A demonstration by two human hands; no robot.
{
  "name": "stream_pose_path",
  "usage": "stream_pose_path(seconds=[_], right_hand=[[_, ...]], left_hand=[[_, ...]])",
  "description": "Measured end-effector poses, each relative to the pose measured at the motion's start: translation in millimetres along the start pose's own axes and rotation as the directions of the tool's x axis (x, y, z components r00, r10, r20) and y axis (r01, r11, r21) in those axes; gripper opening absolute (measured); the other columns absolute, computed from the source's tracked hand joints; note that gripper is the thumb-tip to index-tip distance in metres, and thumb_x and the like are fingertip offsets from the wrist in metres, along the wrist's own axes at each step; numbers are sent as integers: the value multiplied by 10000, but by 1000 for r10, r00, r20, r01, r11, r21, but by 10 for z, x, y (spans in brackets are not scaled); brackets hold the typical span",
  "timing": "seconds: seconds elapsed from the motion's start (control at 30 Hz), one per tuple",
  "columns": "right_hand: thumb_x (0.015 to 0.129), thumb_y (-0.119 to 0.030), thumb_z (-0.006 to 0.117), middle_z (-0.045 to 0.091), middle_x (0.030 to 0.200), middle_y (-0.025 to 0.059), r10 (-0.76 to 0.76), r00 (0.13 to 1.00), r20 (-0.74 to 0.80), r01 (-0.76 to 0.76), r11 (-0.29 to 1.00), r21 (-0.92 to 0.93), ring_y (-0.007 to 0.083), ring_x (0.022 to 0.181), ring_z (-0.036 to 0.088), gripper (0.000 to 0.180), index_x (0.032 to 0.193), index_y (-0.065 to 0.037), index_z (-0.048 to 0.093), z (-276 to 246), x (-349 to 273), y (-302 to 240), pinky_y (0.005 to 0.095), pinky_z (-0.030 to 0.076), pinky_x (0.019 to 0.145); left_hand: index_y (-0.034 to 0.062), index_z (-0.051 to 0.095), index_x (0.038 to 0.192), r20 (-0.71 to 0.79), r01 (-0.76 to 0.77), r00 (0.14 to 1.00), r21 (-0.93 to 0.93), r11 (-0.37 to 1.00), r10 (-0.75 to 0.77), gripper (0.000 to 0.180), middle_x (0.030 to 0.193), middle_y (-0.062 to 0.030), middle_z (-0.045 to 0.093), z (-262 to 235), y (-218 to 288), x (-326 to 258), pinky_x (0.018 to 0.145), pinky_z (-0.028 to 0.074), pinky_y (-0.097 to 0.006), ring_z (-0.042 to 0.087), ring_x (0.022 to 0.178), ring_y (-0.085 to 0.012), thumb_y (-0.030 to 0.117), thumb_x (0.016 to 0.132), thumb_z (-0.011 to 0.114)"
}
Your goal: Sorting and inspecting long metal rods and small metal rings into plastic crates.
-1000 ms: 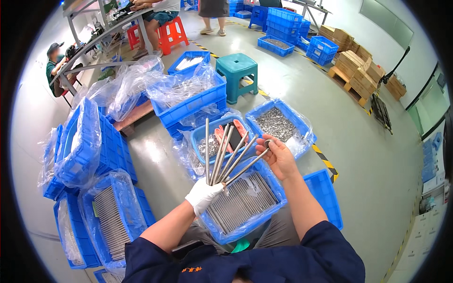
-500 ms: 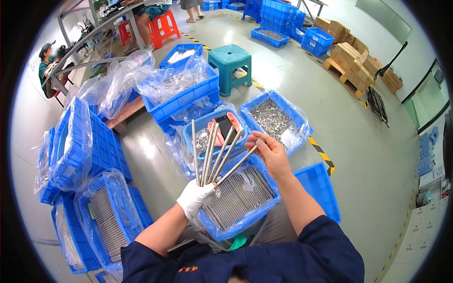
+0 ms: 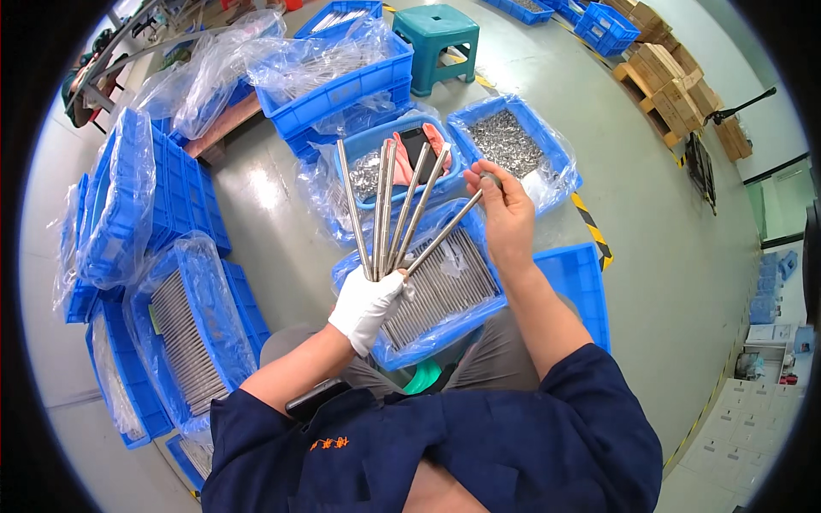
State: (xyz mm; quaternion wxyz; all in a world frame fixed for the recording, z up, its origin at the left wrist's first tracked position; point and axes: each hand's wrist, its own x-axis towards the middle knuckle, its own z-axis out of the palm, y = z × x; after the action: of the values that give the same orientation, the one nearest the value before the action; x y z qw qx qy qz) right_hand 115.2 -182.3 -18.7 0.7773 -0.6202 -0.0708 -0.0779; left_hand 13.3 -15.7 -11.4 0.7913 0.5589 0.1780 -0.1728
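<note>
My left hand, in a white glove, is closed round the lower ends of several metal rods, which fan out upward. Bare, my right hand pinches the top of the rightmost rod, where a small round metal piece shows between thumb and fingers. That rod's lower end meets the left glove. Beneath both hands stands a blue crate lined with clear film, holding rows of similar rods. Beyond the fanned rods is a light-blue basket with small metal parts, a dark phone and a pink glove.
A film-lined blue crate of small metal parts sits at far right of the basket. Blue crates of rods and stacked crates flank my left. A blue bin lies by my right arm; a green stool stands beyond.
The view has tilted down, so the scene sits higher in the picture. Both hands keep their hold on the rods, and the right still pinches the rightmost rod's end.
</note>
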Motion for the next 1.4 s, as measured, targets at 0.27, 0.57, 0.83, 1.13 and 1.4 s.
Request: stream_pose_path(seconds=[0.27,0.57,0.83,1.13,1.4], right_hand=[[855,-94,439,534,986,116,-61,998,6,62,993,-100,186,900,546,242,1055,37,483,-22,4,4,273,443,788],[849,-52,425,553,980,105,12,962,273,83,939,-334,155,905,547,275,1107,32,467,217,-301,6,251,433,772],[805,-9,475,547,986,95,236,763,601,-238,968,-77,157,874,550,318,1122,-24,481,-161,65,-154,261,449,784],[780,-32,494,556,919,80,392,821,415,-409,911,-50,125,790,558,299,1077,-7,492,-401,300,-379,221,466,682],[756,-26,490,575,914,106,424,733,532,-485,874,-28,126,700,572,267,1023,-18,510,-464,257,-399,225,471,628]], left_hand=[[23,535,969,-25,-58,998,-12,998,58,229,623,1,535,153,-67,-76,443,321,-171,435,495,-49,174,797,531],[33,535,929,-35,-76,997,-32,997,75,191,605,-9,534,31,78,0,399,295,-170,395,431,-44,169,794,524],[44,508,879,104,51,993,-24,998,-48,216,604,-20,499,-176,235,-20,383,267,-178,357,424,-46,209,757,578],[26,506,869,60,-55,998,456,888,31,178,646,-39,573,-202,227,26,646,386,-249,508,647,-107,188,797,492],[30,503,873,-9,-28,999,508,861,38,187,613,-45,578,-182,206,76,634,387,-238,504,631,-95,205,810,480]])
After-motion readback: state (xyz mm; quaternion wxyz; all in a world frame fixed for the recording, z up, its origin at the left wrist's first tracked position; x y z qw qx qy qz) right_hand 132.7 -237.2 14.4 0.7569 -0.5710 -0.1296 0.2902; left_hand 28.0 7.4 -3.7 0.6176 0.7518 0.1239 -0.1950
